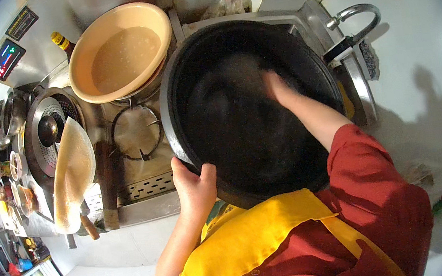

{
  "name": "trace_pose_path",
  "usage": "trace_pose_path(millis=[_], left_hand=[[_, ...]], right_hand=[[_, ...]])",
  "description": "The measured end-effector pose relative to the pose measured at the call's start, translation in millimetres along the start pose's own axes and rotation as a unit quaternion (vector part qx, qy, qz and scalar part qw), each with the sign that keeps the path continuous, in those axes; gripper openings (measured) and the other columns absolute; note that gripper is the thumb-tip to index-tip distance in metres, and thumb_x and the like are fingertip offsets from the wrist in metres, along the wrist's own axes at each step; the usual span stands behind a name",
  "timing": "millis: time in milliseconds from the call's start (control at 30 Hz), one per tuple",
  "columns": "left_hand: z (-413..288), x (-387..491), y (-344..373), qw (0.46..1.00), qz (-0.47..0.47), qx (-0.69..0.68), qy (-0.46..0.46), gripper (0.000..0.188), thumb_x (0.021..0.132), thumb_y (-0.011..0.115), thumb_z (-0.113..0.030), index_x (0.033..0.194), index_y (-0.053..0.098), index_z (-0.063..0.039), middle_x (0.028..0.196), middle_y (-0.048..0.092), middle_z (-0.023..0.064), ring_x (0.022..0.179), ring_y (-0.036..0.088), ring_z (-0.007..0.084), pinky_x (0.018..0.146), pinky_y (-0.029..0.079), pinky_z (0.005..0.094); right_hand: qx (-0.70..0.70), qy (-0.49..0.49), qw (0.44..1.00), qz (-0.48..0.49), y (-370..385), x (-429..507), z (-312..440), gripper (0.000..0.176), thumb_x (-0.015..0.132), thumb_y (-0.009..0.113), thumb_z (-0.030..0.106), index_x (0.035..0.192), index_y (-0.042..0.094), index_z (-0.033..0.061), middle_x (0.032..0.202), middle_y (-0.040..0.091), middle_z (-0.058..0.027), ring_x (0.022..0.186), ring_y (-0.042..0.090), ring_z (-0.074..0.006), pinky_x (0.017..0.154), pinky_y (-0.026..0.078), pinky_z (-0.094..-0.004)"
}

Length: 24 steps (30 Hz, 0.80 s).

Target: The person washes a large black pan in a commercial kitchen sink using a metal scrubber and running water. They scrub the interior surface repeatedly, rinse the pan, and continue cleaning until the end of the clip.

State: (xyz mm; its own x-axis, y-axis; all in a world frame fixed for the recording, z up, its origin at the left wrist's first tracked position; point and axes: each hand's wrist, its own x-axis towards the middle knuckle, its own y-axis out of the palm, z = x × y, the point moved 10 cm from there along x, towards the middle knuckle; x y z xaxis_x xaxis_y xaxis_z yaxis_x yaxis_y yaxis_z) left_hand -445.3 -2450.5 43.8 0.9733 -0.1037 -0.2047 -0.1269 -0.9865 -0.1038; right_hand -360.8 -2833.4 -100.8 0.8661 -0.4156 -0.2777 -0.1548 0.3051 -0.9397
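A large, round black basin rests tilted over the sink, close to my apron. Its near left rim is in the grip of my left hand, thumb on the outer side. Inside the basin, my right hand is against or just above the upper right inner wall. That hand is motion-blurred and its fingertips fade into the dark, so whether it holds anything is hidden. The basin's interior is too dark to make out its contents.
Behind the bare gas burner stands a beige plastic basin of cloudy liquid. A large pale scoop and a perforated strainer lie left. A curved faucet rises at right. A dark bottle stands by the wall.
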Motion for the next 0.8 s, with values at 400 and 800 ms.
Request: trace_pose_path(millis=[400, 800], left_hand=[[11, -3, 1, 0.998, 0.0, 0.016, -0.059, 0.028, 0.078, 0.056, -0.001, 0.105, 0.048, 0.004, 0.091, 0.057, 0.0064, 0.08, 0.051, 0.0131, 0.074, 0.044, 0.0248], [5, -8, -11, 0.999, -0.024, -0.039, -0.025, 0.027, 0.081, 0.055, -0.001, 0.106, 0.048, 0.0, 0.09, 0.057, 0.0041, 0.079, 0.051, 0.0099, 0.073, 0.043, 0.0223]], right_hand=[[0.511, 0.11, 0.853, 0.012, 22, -31, 196, 0.033, 0.084, 0.055, 0.021, 0.099, 0.062, -0.0074, 0.092, 0.066, -0.0222, 0.082, 0.066, -0.0365, 0.066, 0.054, -0.045], [-0.263, -0.264, 0.709, 0.599, 72, -276, 78, 0.028, 0.092, 0.051, 0.013, 0.117, 0.061, 0.0044, 0.111, 0.064, -0.0171, 0.097, 0.063, -0.0266, 0.083, 0.051, -0.0387]])
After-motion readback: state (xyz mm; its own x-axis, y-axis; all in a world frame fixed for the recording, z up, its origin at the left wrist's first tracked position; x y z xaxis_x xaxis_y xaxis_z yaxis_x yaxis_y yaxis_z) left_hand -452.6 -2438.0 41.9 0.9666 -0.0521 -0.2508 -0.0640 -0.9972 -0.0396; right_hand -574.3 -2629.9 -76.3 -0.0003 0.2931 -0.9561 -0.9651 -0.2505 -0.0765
